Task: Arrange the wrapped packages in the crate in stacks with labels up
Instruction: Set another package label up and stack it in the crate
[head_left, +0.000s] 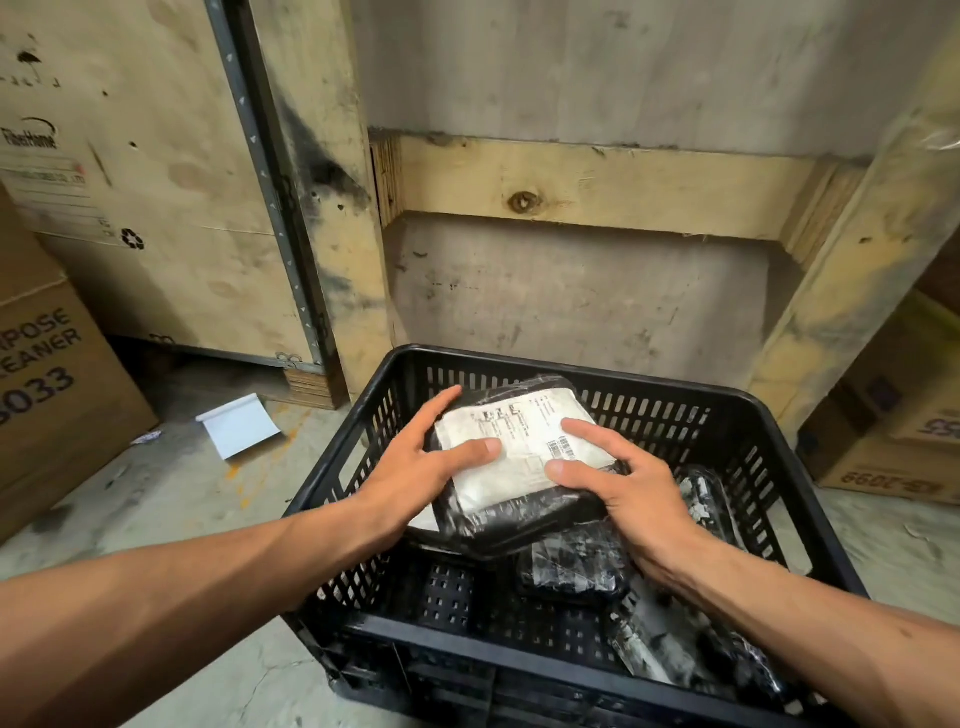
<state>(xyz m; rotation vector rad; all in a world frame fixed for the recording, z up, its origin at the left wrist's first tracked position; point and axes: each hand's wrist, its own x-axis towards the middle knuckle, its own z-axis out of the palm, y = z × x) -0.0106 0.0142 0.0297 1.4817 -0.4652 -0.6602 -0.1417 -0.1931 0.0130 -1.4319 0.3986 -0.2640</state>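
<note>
The print on the white label (519, 441) of the top package (514, 467) is too small to read, and the left hand (415, 467) and right hand (618, 488) cover parts of it. The package hides most of whatever lies beneath it in the crate (597, 374). The crate's near wall runs off the bottom edge, and the cardboard box (47, 389) is cut by the left edge, its lettering only partly visible.

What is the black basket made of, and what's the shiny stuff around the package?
The crate looks like hard, matte black plastic: its molded walls have rows of slots. The package seems wrapped in glossy black plastic film, since it wrinkles and glints. Its white label looks like paper.
</note>
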